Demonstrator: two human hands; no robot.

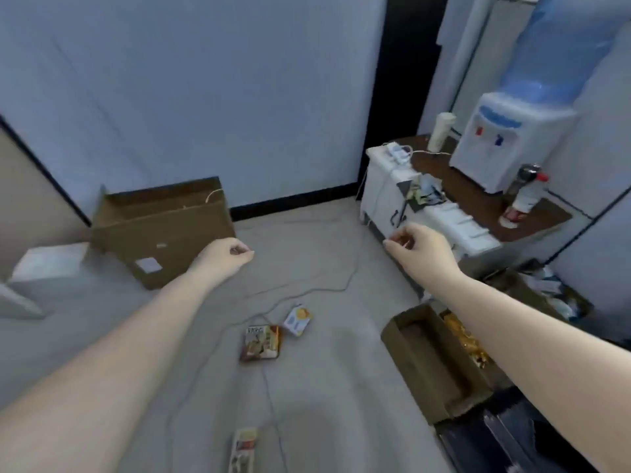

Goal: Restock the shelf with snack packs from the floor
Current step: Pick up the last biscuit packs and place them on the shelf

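Both arms are being held out above the grey floor [324, 387]. The left hand [225, 256] is being kept with its fingers curled in and nothing held; the right hand [418, 249] is likewise being kept loosely curled and empty, near the white cabinet [386, 196]. Three snack packs are lying on the floor between the arms: a red-brown pack [261, 342], a white and yellow pack [297, 319] just beside it, and a third pack [243, 450] at the bottom edge. A large cardboard box [160, 230] is standing near the back wall, and a small open box [435, 361] is lying under the right forearm.
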